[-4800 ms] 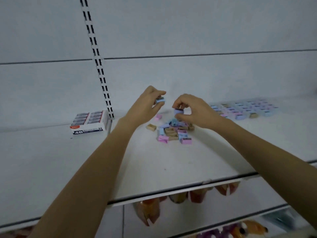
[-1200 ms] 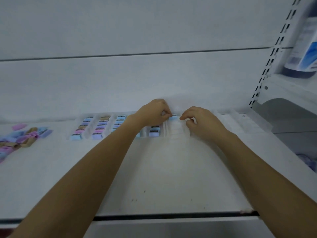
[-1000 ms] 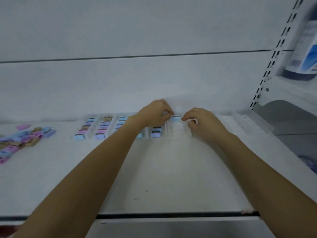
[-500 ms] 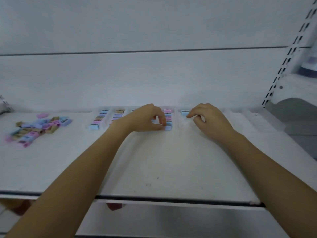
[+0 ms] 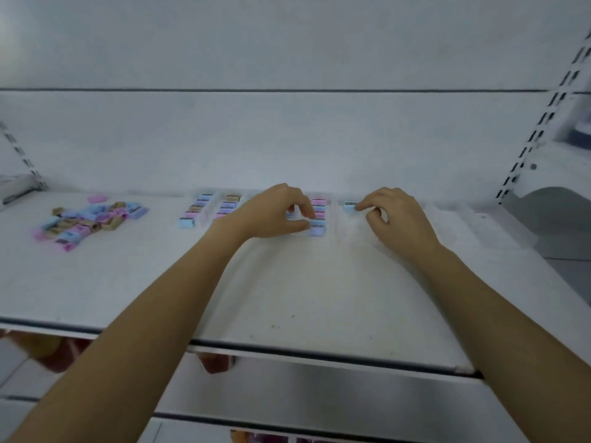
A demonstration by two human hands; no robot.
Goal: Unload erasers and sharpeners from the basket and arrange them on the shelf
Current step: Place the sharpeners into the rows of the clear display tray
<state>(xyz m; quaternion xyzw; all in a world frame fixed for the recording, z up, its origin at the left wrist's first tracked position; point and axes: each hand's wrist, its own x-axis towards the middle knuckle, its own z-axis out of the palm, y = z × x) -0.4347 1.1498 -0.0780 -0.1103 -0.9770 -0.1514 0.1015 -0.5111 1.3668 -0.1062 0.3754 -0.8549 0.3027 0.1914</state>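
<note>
Dim, cool bluish light, soft and even, faint diffuse shadows on the shelf [image 5: 287,298], overall soft focus, slotted uprights [image 5: 531,142] right of the shelf bowed by wide-angle distortion, area below it blurred.

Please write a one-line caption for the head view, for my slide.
Left hand pinches the front lilac piece of a row on the shelf; right hand touches a lone blue piece.

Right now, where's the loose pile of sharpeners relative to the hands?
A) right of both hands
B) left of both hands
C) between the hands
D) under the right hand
B: the loose pile lies on the shelf well to the left of the left hand, which pinches a blue sharpener at the front of a row; the right hand is further right still.
</note>
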